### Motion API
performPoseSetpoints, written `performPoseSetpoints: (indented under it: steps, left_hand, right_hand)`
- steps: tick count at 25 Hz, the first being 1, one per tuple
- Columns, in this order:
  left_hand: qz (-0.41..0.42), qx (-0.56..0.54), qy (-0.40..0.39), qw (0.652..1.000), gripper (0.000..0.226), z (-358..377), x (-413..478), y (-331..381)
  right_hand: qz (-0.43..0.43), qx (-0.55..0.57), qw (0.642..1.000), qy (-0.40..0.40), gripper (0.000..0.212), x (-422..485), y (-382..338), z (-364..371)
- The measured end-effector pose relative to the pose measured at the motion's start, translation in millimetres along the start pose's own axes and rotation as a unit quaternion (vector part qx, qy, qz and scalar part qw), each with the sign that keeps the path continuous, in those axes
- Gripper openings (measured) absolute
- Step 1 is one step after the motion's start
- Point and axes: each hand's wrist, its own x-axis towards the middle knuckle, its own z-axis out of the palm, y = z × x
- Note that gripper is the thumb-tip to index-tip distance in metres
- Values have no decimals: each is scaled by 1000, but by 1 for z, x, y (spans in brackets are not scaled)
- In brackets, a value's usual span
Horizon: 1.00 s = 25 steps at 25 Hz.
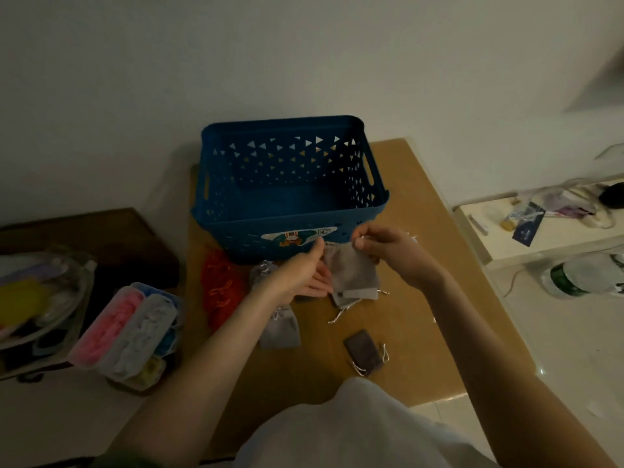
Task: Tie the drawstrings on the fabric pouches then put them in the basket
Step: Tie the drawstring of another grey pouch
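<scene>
A blue plastic basket [341, 228] stands at the back of a small brown table [439, 271]; nothing shows inside it. Just in front of it I hold up a grey fabric pouch [353, 270]. My left hand [305, 273] grips its left top edge, thumb raised. My right hand [385, 246] pinches the white drawstring at its right top corner. More pouches lie on the table: orange-red ones [219, 292] at the left, a grey one [280, 329] under my left forearm, another grey one [351, 297] below the held pouch, and a dark one [364, 352] nearer me.
Left of the table, a clear box [125, 336] of pink, white and blue items and a bag of coloured things [37, 298] rest on a dark low surface. A white shelf [547, 231] with clutter and a water bottle [587, 275] are on the right. A wall rises behind the basket.
</scene>
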Motion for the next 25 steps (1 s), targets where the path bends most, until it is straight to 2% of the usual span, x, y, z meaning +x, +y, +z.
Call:
performPoseSetpoints:
  steps: [2, 5, 8, 11, 14, 15, 18, 22, 25]
  left_hand:
    - [16, -24, -1, 1000, 71, -15, -19, 7]
    - [93, 1, 116, 989, 49, -39, -41, 10]
    - [157, -56, 208, 964, 27, -62, -58, 7]
    - [131, -127, 215, 959, 22, -73, -70, 13]
    - [69, -129, 218, 965, 45, -80, -65, 19]
    - [71, -125, 211, 967, 43, -83, -63, 21]
    - [145, -173, 170, 959, 30, -90, -62, 30]
    - [264, -239, 169, 919, 17, -98, -64, 35]
    - [304, -253, 173, 902, 16, -102, -63, 36]
  right_hand:
    - [-34, -24, 999, 18, 14, 11, -21, 11]
    - [-72, -17, 997, 2, 14, 25, -46, 37]
    - [-85, -9, 995, -41, 19, 36, -61, 59]
    - [-94, -7, 995, -41, 20, 44, -68, 67]
    - [-112, 16, 992, -57, 21, 50, -77, 63]
    - [-115, 20, 991, -57, 21, 52, -80, 62]
    - [-115, 14, 993, -32, 23, 60, -87, 58]
    - [-81, 12, 997, 8, 20, 67, -92, 61]
    - [-70, 14, 997, 21, 22, 70, -89, 64]
